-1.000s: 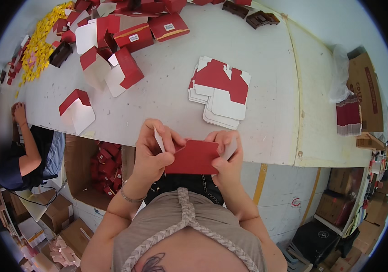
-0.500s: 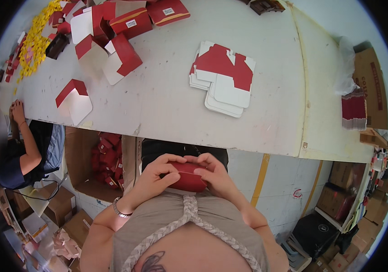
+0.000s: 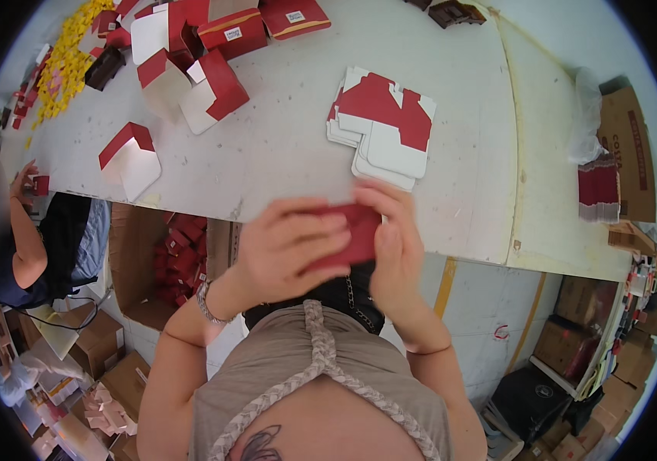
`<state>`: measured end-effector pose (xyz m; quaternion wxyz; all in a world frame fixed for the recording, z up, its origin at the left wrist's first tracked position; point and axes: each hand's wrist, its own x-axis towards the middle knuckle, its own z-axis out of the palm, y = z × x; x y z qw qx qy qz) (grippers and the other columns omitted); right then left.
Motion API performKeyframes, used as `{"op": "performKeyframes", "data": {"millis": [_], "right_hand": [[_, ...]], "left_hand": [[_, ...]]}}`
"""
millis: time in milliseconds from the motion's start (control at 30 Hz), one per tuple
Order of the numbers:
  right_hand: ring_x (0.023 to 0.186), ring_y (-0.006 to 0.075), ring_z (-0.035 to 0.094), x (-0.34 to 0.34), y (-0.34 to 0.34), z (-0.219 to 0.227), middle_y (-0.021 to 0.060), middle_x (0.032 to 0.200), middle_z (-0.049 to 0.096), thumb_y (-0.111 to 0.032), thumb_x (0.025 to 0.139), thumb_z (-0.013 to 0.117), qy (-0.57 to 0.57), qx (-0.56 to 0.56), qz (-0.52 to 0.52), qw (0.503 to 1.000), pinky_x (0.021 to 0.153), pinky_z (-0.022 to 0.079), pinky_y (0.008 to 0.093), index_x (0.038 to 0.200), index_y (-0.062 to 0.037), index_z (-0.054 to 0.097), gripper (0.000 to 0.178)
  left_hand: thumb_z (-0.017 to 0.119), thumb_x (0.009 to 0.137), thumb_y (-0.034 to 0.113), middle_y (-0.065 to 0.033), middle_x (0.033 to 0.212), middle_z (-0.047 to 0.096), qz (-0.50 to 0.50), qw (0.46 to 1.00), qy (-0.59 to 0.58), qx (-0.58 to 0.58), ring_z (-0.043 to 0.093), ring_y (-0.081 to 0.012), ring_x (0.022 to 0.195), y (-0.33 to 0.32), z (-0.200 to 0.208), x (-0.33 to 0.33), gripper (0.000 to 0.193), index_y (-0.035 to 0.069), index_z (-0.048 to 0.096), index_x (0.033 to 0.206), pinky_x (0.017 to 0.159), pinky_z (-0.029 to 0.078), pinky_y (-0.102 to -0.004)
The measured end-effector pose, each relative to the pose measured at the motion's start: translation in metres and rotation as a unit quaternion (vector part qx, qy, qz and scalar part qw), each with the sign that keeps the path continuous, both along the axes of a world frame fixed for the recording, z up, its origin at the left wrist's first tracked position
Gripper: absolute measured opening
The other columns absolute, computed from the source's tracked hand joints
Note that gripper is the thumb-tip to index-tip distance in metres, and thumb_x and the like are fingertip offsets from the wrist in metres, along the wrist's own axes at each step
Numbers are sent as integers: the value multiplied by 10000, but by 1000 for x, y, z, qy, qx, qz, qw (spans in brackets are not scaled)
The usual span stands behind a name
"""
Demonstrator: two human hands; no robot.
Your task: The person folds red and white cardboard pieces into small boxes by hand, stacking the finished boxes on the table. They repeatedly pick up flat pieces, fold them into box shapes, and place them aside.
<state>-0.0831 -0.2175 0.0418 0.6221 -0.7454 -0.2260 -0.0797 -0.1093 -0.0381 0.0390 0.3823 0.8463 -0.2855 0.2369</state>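
Between my two hands is a red cardboard box [image 3: 359, 230], partly hidden by fingers and slightly blurred. My left hand [image 3: 290, 246] lies across its left side with the fingers over the card. Against its right side my right hand [image 3: 395, 246] grips with thumb and fingers. Both hands are over the table's near edge. Just beyond them lies a stack of flat red and white card blanks [image 3: 386, 127]. Further left on the table sits a part-folded red and white box [image 3: 130, 157].
Several part-folded red boxes [image 3: 225, 84] crowd the far left, near a heap of small yellow pieces [image 3: 67, 65]. Below the table edge a carton [image 3: 132, 269] holds many small red boxes. A co-worker's arm [image 3: 29, 238] is at the left. Bundled dark red cards [image 3: 599, 188] stand at right.
My hands have lifted the red box away from my body, up over the table edge. At the left, the co-worker's hand has shifted and a small red box now shows beside it.
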Motion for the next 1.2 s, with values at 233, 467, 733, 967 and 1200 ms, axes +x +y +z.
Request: {"op": "performKeyframes", "data": {"millis": [233,467,733,967,1200], "right_hand": [[819,282,610,-35,11,-23,123,939,637,31,793,597,69,21,43,996,745,485,351,1001,21,621,209],[866,258,633,-40,6,-28,126,976,649,-10,783,628,210,156,10,965,757,496,343,1013,-16,620,230],[832,248,636,-30,-1,-42,95,964,646,-135,713,705,153,-55,5,987,689,497,318,999,-74,638,300],[879,216,638,-23,16,-29,78,1004,650,-75,780,668,193,181,-45,963,748,507,314,1058,-51,601,287],[779,213,650,18,13,-34,124,882,648,-124,773,685,-64,-118,-28,990,648,506,312,984,-42,621,234]], "left_hand": [[791,682,231,-126,973,655,-38,970,42,-235,577,-290,936,11,21,17,382,1,679,965,800,483,-361],[779,627,309,6,883,632,-5,999,-5,-52,540,-193,836,-11,27,-1,347,125,711,914,793,456,-378],[773,654,489,20,847,540,41,996,-42,-64,487,-155,846,-10,6,-10,584,146,566,1079,817,412,-390],[807,653,350,-202,1197,516,-7,971,185,-150,579,-325,1026,-17,12,-2,771,6,438,1237,843,478,-395],[742,740,350,-198,1107,571,31,975,202,84,627,-280,877,1,23,13,801,-7,342,1335,738,516,-325]]}}
